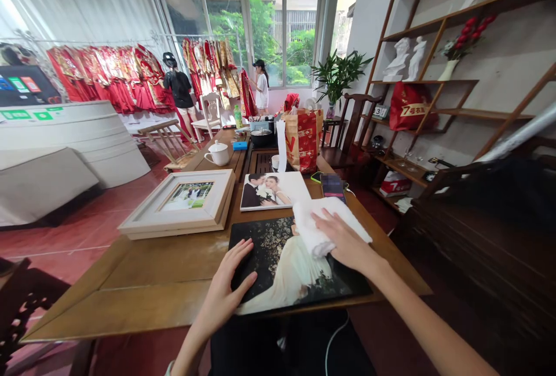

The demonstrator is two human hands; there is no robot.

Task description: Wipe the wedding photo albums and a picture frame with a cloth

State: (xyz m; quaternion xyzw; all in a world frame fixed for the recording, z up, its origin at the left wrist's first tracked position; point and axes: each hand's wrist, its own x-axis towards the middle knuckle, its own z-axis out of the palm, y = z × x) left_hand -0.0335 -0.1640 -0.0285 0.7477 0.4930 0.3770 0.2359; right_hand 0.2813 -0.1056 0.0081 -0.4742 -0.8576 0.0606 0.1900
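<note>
A dark photo panel (pixel 273 263) showing a figure in a pale gown lies flat at the table's near edge. My left hand (pixel 232 272) rests on its left side, fingers spread and thumb apart. On the upper right part of the panel, my right hand (pixel 341 237) grips a bunched white towel (pixel 324 222) from above, pressing it down. The towel covers the panel's upper right corner. Just behind lies a white-edged photo panel (pixel 278 190) of a couple. To the left, a pale wooden picture frame (pixel 212 214) lies stacked on another frame.
Farther back on the wooden table (pixel 152 272) are a white lidded cup (pixel 218 153), a blue box (pixel 240 146), a dark pot (pixel 262 137) and a red-and-tan paper bag (pixel 302 138). A phone (pixel 332 186) with a cable lies beside the towel. Two people stand near garment racks.
</note>
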